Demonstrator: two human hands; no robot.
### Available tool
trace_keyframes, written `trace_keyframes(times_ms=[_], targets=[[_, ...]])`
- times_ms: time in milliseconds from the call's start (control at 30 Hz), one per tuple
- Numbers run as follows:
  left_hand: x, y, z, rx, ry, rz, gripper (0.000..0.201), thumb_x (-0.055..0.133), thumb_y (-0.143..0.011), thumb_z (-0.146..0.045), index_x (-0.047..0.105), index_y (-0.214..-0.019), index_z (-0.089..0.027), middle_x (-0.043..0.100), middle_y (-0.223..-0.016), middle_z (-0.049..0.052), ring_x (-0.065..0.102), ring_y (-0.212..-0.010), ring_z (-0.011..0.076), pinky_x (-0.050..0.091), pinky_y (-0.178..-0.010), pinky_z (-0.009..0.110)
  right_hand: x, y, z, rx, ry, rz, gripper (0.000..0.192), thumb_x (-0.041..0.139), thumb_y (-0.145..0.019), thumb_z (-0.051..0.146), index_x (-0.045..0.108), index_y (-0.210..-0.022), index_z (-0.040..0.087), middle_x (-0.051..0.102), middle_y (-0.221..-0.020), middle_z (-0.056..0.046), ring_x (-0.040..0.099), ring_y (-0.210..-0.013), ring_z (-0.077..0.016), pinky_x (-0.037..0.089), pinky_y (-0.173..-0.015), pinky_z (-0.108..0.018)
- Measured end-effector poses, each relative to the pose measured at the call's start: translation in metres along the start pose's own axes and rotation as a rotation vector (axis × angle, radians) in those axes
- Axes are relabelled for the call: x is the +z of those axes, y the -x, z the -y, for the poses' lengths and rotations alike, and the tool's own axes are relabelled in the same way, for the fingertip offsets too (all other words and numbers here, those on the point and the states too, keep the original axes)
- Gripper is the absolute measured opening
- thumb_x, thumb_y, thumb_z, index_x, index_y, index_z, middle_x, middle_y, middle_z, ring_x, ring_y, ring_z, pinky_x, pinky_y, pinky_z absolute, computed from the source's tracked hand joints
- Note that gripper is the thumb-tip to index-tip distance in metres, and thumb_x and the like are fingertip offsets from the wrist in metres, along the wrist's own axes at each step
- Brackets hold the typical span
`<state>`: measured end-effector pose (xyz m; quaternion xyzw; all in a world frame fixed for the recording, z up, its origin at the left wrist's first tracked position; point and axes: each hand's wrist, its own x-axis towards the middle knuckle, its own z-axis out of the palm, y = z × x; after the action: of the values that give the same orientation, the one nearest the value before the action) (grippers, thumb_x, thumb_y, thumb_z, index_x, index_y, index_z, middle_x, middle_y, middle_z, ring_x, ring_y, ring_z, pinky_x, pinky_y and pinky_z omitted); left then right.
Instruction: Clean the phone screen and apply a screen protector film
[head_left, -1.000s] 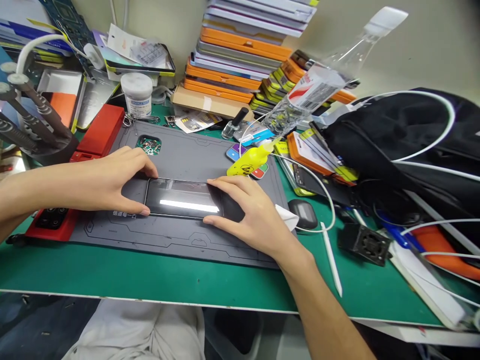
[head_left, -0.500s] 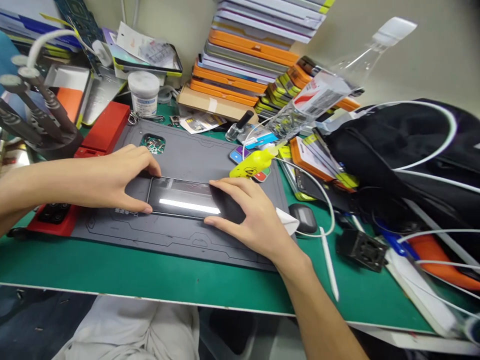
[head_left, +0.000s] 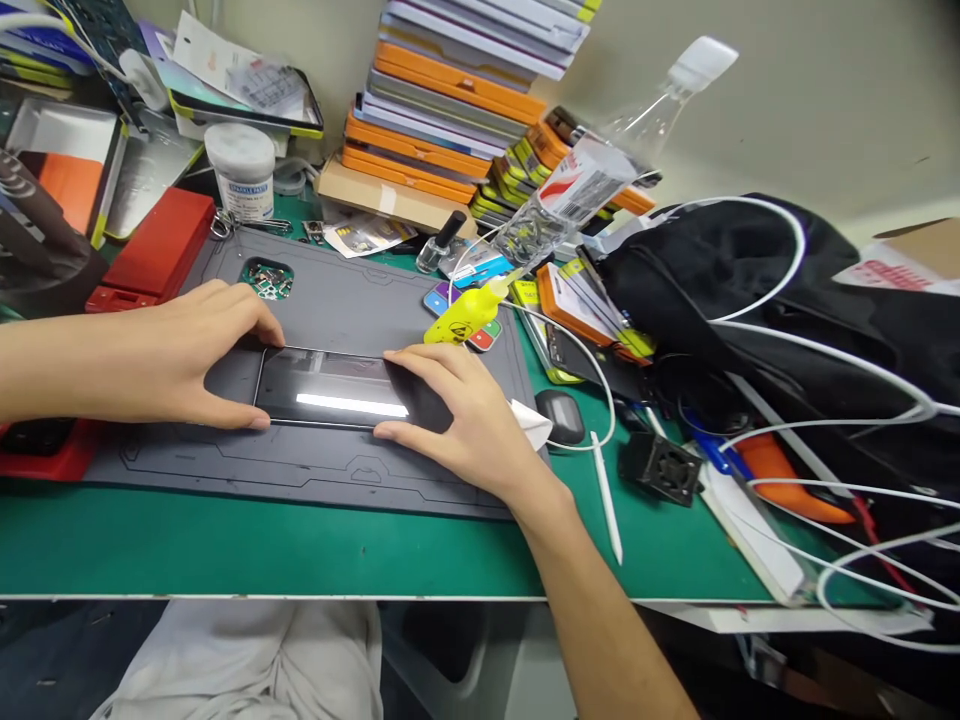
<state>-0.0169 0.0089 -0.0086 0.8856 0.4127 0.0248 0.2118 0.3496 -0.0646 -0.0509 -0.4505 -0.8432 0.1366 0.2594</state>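
Note:
A black smartphone (head_left: 330, 375) lies lengthwise across the grey work mat (head_left: 337, 295), a bright strip of light reflected in its screen. My left hand (head_left: 191, 355) grips its left end, thumb at the near edge and fingers at the far edge. At the right end my right hand (head_left: 465, 425) holds it the same way and covers part of the screen. Just beyond my right fingers is a yellow dropper bottle (head_left: 461, 312). White tissue (head_left: 531, 425) shows beside my right wrist.
Small metal parts fill a recess (head_left: 268, 278) in the mat. Behind stand a white paste jar (head_left: 241, 170), stacked orange and grey boxes (head_left: 442, 110) and a tilted clear plastic bottle (head_left: 577, 180). To the right are a white stylus (head_left: 606, 500), a small fan (head_left: 664, 468), cables and a black bag (head_left: 750, 260).
The camera view has turned to the right, so everything appears further left. Both hands keep their hold on the smartphone, which shows no clear movement on the mat.

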Motion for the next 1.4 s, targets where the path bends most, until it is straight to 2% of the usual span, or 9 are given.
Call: trace_keyframes(times_ms=[133,300,467,600,867,1067,1267,1400], targets=[[0.004,-0.003,-0.001,-0.003,-0.014,-0.014,0.096,0.073,-0.081,-0.103,0.068,-0.137,-0.026,0.070,-0.140,0.014,0.065,-0.131,0.0422,0.056,-0.114,0.057,0.000,0.000,0.000,0.027,0.000,0.024,0.068,0.079,-0.109,0.072,0.071,-0.160,0.027,0.076,-0.152,-0.016,0.072,-0.143,-0.0390,0.058,-0.127,-0.061],[0.008,-0.005,-0.002,-0.011,0.013,-0.043,0.091,0.075,-0.076,-0.102,0.069,-0.129,-0.028,0.071,-0.132,0.015,0.066,-0.126,0.0433,0.057,-0.113,0.057,0.000,0.001,0.000,0.017,-0.008,0.011,0.069,0.078,-0.110,0.072,0.071,-0.159,0.024,0.076,-0.152,-0.017,0.071,-0.142,-0.0379,0.058,-0.127,-0.058],[0.009,-0.002,-0.011,0.023,-0.073,-0.050,0.077,0.067,-0.091,-0.087,0.063,-0.134,-0.023,0.066,-0.137,0.014,0.063,-0.129,0.0402,0.054,-0.111,0.054,0.001,0.002,-0.001,0.013,-0.027,-0.011,0.071,0.078,-0.109,0.075,0.072,-0.158,0.024,0.076,-0.150,-0.016,0.072,-0.141,-0.0371,0.059,-0.125,-0.057],[0.008,0.000,-0.013,0.048,-0.099,-0.075,0.074,0.063,-0.093,-0.084,0.064,-0.132,-0.021,0.065,-0.135,0.012,0.064,-0.128,0.0377,0.053,-0.110,0.052,0.002,0.001,-0.001,-0.007,-0.033,-0.035,0.073,0.079,-0.109,0.074,0.072,-0.157,0.020,0.076,-0.148,-0.016,0.072,-0.140,-0.0359,0.057,-0.125,-0.054],[0.010,0.002,0.002,0.237,-0.183,-0.147,0.066,0.062,-0.108,-0.083,0.058,-0.138,-0.025,0.065,-0.135,0.007,0.064,-0.124,0.0332,0.049,-0.103,0.044,0.002,0.001,0.000,-0.045,-0.009,-0.056,0.076,0.081,-0.108,0.071,0.073,-0.154,0.012,0.077,-0.146,-0.019,0.072,-0.137,-0.0352,0.057,-0.124,-0.052],[0.016,0.000,0.005,0.242,-0.185,-0.188,0.072,0.063,-0.104,-0.086,0.058,-0.139,-0.023,0.065,-0.138,0.008,0.061,-0.127,0.0338,0.045,-0.109,0.045,-0.001,0.001,0.000,-0.032,-0.015,-0.043,0.069,0.083,-0.109,0.066,0.071,-0.157,0.018,0.076,-0.148,-0.017,0.072,-0.138,-0.0349,0.057,-0.125,-0.052],[0.015,0.003,-0.002,0.233,-0.181,-0.178,0.065,0.062,-0.108,-0.079,0.058,-0.141,-0.023,0.065,-0.137,0.008,0.063,-0.127,0.0330,0.046,-0.106,0.044,0.000,0.001,0.000,-0.035,-0.017,-0.038,0.069,0.086,-0.108,0.062,0.071,-0.156,0.014,0.075,-0.147,-0.019,0.072,-0.137,-0.0354,0.058,-0.123,-0.052],[0.011,-0.003,-0.009,0.062,-0.083,-0.082,0.081,0.062,-0.095,-0.090,0.063,-0.140,-0.022,0.065,-0.142,0.011,0.060,-0.133,0.0373,0.047,-0.111,0.048,0.001,0.002,-0.001,-0.017,-0.025,-0.037,0.070,0.085,-0.108,0.065,0.071,-0.157,0.016,0.074,-0.147,-0.018,0.071,-0.139,-0.0359,0.057,-0.126,-0.052]])
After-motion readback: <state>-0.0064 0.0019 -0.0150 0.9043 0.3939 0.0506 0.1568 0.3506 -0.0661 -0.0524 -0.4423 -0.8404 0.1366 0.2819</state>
